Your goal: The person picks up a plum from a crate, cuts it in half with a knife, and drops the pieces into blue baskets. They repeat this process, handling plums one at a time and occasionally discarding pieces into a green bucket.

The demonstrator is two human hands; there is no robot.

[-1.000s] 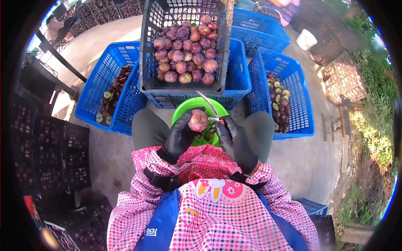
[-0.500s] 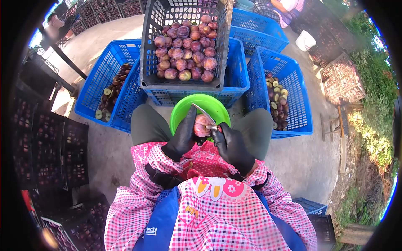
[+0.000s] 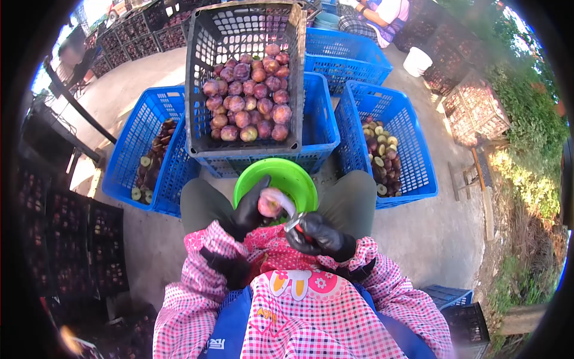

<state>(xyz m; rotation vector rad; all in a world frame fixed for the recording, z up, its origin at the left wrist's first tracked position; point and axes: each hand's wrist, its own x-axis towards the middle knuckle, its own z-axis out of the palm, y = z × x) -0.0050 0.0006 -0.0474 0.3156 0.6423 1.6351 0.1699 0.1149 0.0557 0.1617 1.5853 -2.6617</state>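
In a black glove, my left hand (image 3: 246, 210) is closed round a reddish plum (image 3: 269, 204), over the left side of a bright green basin (image 3: 302, 178). My right hand (image 3: 321, 234), also gloved in black, grips the handle of a small knife (image 3: 294, 221). The knife's curved blade is blurred and points up and left, its tip close to the plum; whether it touches cannot be made out. Beyond the basin, a tilted black crate (image 3: 193, 96) holds many whole plums (image 3: 246, 103) and rests on a blue crate (image 3: 326, 128).
Blue crates with cut fruit stand at left (image 3: 127, 140) and right (image 3: 412, 128). Behind is another blue crate (image 3: 353, 54), with a white bucket (image 3: 417, 62) and a seated person (image 3: 382, 15) nearby. Stacked dark crates (image 3: 78, 242) line the left side.
The knife has come away from across the plum, down and to the right with my right hand. The plum stays in my left hand. The whole view has shifted slightly.
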